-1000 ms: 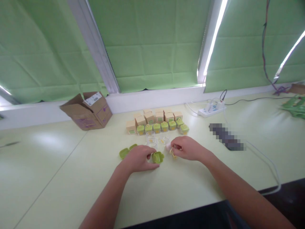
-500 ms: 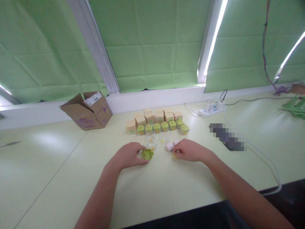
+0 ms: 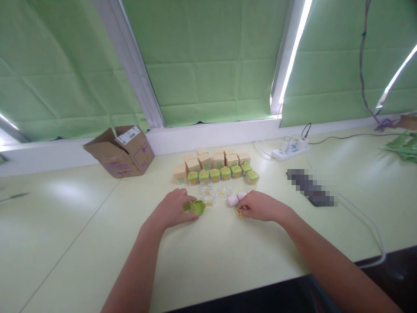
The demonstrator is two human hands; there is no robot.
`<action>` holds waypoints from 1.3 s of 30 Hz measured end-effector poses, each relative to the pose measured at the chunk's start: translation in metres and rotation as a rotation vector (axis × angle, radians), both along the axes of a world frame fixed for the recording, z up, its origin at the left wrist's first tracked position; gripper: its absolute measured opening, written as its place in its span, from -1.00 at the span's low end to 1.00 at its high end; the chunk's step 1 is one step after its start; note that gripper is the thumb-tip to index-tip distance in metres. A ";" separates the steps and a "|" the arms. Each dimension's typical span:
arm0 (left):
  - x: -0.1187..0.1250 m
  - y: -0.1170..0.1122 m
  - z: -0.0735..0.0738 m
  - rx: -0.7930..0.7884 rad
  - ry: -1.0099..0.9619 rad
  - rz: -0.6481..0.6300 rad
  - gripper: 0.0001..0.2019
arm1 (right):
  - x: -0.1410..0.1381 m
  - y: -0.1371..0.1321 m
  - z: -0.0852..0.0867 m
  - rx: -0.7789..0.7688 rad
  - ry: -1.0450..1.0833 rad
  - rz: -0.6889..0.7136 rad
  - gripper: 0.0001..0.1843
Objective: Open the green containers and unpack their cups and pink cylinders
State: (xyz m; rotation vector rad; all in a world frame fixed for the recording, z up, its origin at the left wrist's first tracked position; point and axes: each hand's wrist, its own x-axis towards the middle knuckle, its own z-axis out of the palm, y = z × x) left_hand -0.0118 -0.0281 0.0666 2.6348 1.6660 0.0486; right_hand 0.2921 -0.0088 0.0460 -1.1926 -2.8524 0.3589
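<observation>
My left hand [image 3: 174, 209] is curled around a small green plastic lid [image 3: 197, 208], thumb on the near side and fingers on the far side. More green shows within the grasp, partly hidden by the fingers. My right hand [image 3: 259, 205] has its fingertips pinched on a small yellow plastic piece [image 3: 239, 213] at the tabletop. Two pale pink rolls [image 3: 232, 201] lie right beside these fingers, one partly covered by the hand. Between the hands stand clear plastic cups [image 3: 209, 198], and another clear piece [image 3: 224, 191] lies near them.
Behind the cups is a row of green-lidded containers [image 3: 215, 175], backed by several small cardboard boxes [image 3: 219, 160]. An open carton [image 3: 125, 154] stands at the left. To the right are a power strip [image 3: 288, 150], a blurred-out dark object [image 3: 309, 187] and a white cable [image 3: 365, 217].
My left hand has shifted slightly left and away from me, and the green lid has moved with it. The right hand stays almost in place on the yellow piece.
</observation>
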 end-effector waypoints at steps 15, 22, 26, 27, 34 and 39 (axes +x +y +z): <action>-0.009 0.012 -0.020 0.116 -0.087 0.099 -0.62 | 0.001 0.001 0.000 -0.008 -0.004 -0.013 -0.75; -0.019 0.020 -0.031 0.086 -0.039 0.161 -0.62 | 0.002 0.000 0.001 0.010 0.032 0.001 -0.71; -0.024 0.023 -0.034 0.098 -0.031 0.207 -0.61 | 0.003 0.000 0.000 0.009 0.037 -0.003 -0.71; -0.025 0.023 -0.034 0.097 -0.031 0.222 -0.60 | 0.003 0.001 -0.001 0.011 0.036 -0.004 -0.71; -0.026 0.024 -0.034 0.115 -0.032 0.241 -0.57 | 0.004 0.001 0.000 0.017 0.031 0.002 -0.68; -0.028 0.024 -0.035 0.130 -0.013 0.239 -0.55 | 0.003 0.000 0.003 -0.011 0.032 -0.017 -0.69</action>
